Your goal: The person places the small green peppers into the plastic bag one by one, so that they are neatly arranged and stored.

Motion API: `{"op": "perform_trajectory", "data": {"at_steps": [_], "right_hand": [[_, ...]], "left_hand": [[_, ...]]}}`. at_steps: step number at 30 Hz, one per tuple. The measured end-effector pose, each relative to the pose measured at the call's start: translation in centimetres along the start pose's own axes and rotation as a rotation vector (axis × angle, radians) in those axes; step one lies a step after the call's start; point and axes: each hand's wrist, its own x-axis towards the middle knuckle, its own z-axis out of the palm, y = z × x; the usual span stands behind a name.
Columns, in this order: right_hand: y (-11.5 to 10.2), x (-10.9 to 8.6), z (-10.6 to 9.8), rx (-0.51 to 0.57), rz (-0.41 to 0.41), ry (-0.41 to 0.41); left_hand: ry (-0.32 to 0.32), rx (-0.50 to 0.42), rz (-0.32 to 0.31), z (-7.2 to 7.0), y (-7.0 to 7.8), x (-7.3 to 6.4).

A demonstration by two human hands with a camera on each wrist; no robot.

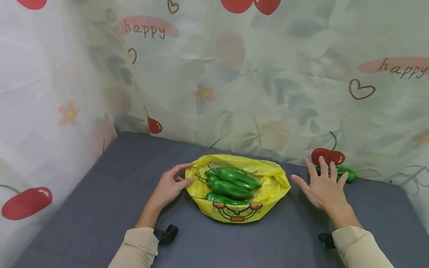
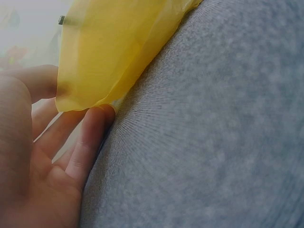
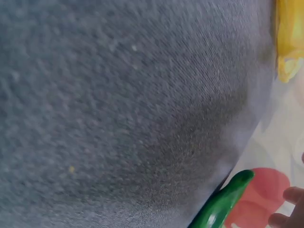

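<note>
A yellow plastic bag [image 1: 271, 197] with a printed front lies with its mouth spread, and several green peppers [image 1: 231, 189] rest inside. At the bag's left rim, my left hand [image 1: 167, 187] holds the edge between thumb and fingers. The left wrist view shows the thumb against the yellow plastic [image 2: 109, 52] and fingertips under its lower edge. To the right, my right hand [image 1: 326, 191] hovers with fingers spread over another green pepper [image 1: 350, 175] at the table's back edge. In the right wrist view, this pepper [image 3: 221, 204] lies just apart from the fingertips [image 3: 292, 194].
A dark grey cloth [image 1: 238, 261] covers the table. Behind it hangs a pale printed curtain [image 1: 245, 88] with cherries and hearts, which also runs along the left side. Black wrist cameras [image 1: 166, 234] sit on both wrists.
</note>
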Motion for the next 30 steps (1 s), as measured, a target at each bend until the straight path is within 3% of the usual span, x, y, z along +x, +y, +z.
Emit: {"op": "perform_trajectory", "data": {"at_steps": [15,30], "right_hand": [[2.7,0.9,-0.7,-0.027,0.018,0.010],[4.5,1.9,-0.2,0.070,0.067,0.021]], "left_hand": [[-0.001,-0.011,-0.013,0.3,0.1,0.1],[0.009,-0.009,-0.003,0.0,0.0,0.1]]}}
